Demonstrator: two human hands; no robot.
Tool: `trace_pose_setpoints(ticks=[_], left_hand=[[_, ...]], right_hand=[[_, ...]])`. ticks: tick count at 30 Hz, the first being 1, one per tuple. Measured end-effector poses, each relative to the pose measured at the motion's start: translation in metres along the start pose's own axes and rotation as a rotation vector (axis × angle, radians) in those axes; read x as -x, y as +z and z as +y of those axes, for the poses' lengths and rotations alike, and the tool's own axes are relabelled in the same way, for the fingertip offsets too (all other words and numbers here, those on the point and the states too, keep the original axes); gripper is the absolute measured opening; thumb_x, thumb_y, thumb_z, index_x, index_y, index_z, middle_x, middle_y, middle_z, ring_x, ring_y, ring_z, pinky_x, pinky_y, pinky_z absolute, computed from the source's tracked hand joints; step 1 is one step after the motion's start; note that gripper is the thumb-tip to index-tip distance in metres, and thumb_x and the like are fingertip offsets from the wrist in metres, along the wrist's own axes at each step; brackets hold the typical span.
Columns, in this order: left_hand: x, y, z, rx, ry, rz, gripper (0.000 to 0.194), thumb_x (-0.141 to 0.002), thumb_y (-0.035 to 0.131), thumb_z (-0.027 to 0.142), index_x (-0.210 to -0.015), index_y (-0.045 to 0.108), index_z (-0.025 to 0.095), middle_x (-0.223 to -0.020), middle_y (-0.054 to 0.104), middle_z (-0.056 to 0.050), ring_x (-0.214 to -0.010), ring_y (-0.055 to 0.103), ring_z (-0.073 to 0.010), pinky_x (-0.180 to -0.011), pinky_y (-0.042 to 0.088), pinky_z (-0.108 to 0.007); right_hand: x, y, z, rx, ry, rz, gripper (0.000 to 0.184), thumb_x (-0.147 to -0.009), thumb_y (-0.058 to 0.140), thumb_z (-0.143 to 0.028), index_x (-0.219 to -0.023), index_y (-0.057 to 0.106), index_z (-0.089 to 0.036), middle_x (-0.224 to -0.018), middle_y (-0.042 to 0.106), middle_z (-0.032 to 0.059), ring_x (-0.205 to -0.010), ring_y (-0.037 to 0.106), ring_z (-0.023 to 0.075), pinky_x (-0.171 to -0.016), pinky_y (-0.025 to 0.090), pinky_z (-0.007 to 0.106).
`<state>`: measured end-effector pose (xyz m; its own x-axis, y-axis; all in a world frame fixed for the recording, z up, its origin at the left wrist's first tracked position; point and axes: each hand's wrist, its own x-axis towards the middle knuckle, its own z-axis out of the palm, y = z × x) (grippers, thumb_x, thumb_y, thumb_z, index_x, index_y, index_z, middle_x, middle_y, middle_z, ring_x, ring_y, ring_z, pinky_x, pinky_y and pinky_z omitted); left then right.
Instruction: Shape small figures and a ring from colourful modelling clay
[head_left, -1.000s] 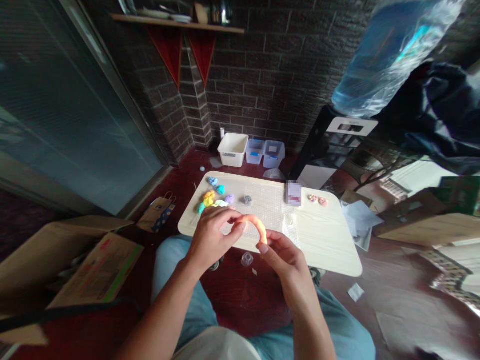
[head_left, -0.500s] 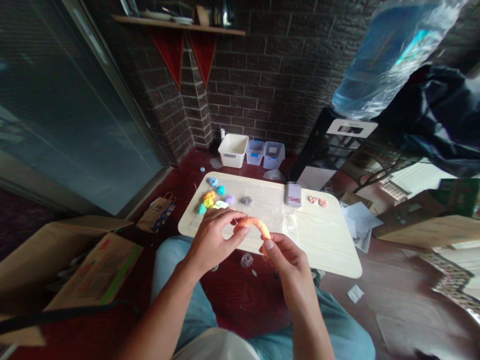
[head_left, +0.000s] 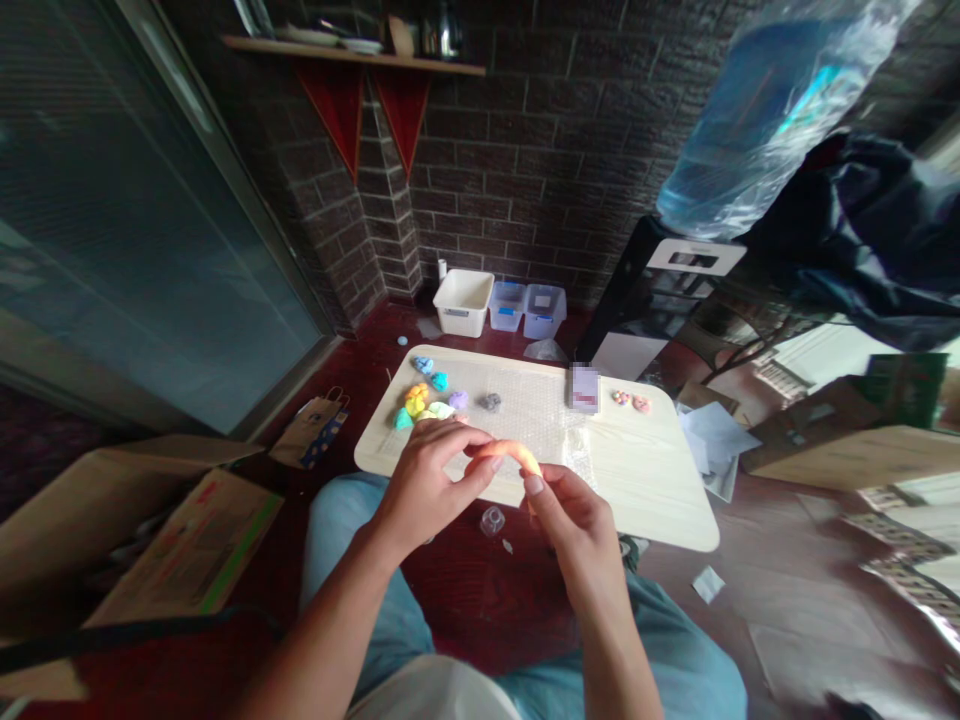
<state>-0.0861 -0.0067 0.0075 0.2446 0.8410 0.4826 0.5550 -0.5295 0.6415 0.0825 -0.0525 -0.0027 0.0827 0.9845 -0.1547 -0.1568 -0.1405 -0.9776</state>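
A curved roll of orange modelling clay spans the space between my two hands, above the near edge of the low table. My left hand pinches its left end between thumb and fingers. At the other end, my right hand grips the clay with thumb and forefinger, and part of that end is hidden behind the fingers. Beyond my left hand lie several clay lumps: blue, teal, yellow, green and purple. A grey lump sits apart on bubble wrap.
On the table's right part are a small pale box and two multicoloured clay pieces. Storage bins stand by the brick wall. A water dispenser is at the right, and an open cardboard box at the left.
The orange roll has become flatter in its arch. My right hand has shifted slightly right and its fingers now cover more of the roll's right end; my left hand keeps its pinch.
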Motion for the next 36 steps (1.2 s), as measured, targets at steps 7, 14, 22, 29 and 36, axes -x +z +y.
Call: trace_pose_setpoints(ticks=[7, 14, 22, 29, 36], left_hand=[[0.001, 0.005, 0.008, 0.011, -0.034, -0.013, 0.007, -0.085, 0.064, 0.027, -0.087, 0.066, 0.02, -0.089, 0.072, -0.003, -0.091, 0.064, -0.0186, -0.091, 0.045, -0.034], [-0.002, 0.004, 0.007, 0.176, -0.133, -0.079, 0.02, -0.086, 0.064, 0.036, -0.101, 0.069, 0.023, -0.103, 0.073, -0.004, -0.098, 0.065, -0.0193, -0.09, 0.048, -0.033], [-0.003, 0.009, 0.005, 0.406, -0.25, -0.069, 0.02, -0.085, 0.066, 0.037, -0.094, 0.074, 0.021, -0.095, 0.076, -0.004, -0.093, 0.068, -0.0196, -0.082, 0.053, -0.029], [-0.003, 0.012, 0.004, 0.437, -0.291, -0.055, 0.021, -0.084, 0.067, 0.039, -0.092, 0.074, 0.021, -0.094, 0.076, -0.003, -0.091, 0.068, -0.0192, -0.087, 0.051, -0.031], [-0.004, 0.011, 0.001, 0.41, -0.292, -0.076, 0.02, -0.084, 0.067, 0.039, -0.091, 0.075, 0.022, -0.094, 0.076, -0.003, -0.088, 0.068, -0.0188, -0.09, 0.05, -0.033]], right_hand=[[0.003, 0.0, 0.002, 0.016, -0.07, 0.078, 0.029, -0.082, 0.066, -0.047, -0.081, 0.064, -0.018, -0.062, 0.053, -0.0039, -0.05, 0.042, 0.0071, -0.046, 0.033, 0.019], [0.002, -0.003, 0.001, 0.01, -0.06, 0.064, 0.028, -0.081, 0.067, -0.047, -0.084, 0.064, -0.019, -0.061, 0.052, -0.0043, -0.046, 0.037, 0.0063, -0.042, 0.03, 0.019], [0.002, -0.001, 0.002, 0.043, -0.076, 0.088, 0.028, -0.08, 0.067, -0.048, -0.087, 0.065, -0.02, -0.067, 0.057, -0.0023, -0.051, 0.043, 0.0091, -0.047, 0.034, 0.022], [0.0, -0.003, 0.001, 0.064, -0.083, 0.04, 0.029, -0.081, 0.067, -0.048, -0.087, 0.066, -0.02, -0.067, 0.058, -0.0022, -0.053, 0.045, 0.0099, -0.049, 0.036, 0.023], [-0.003, -0.005, 0.002, 0.132, -0.139, 0.028, 0.032, -0.084, 0.064, -0.046, -0.104, 0.068, -0.021, -0.087, 0.07, 0.0044, -0.075, 0.061, 0.0179, -0.058, 0.043, 0.026]])
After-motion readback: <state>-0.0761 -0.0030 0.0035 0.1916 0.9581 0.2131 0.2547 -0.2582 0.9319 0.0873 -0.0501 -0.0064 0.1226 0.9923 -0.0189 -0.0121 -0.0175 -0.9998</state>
